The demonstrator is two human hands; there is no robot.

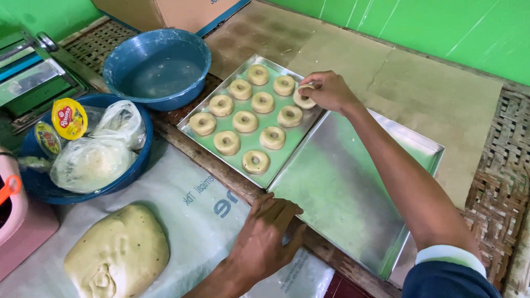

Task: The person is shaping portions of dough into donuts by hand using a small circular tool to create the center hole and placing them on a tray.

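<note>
My right hand (327, 90) reaches across to the far right edge of a metal baking tray (190, 126) and grips a pale ring of dough (304, 100) there. Several more dough rings lie in rows on that tray. My left hand (266, 238) rests palm down, fingers apart, on a white plastic sheet (193, 212) near the corner of a second, bare metal tray (353, 193). A big lump of pale dough (118, 254) lies on the sheet to the left of that hand.
A blue bowl (157, 66) stands beyond the filled tray. A second blue basin (127, 176) at left holds plastic bags and yellow-lidded tubs. A cardboard box (165, 11) sits at the back, a pink container (22, 221) at far left, woven mat (497, 187) at right.
</note>
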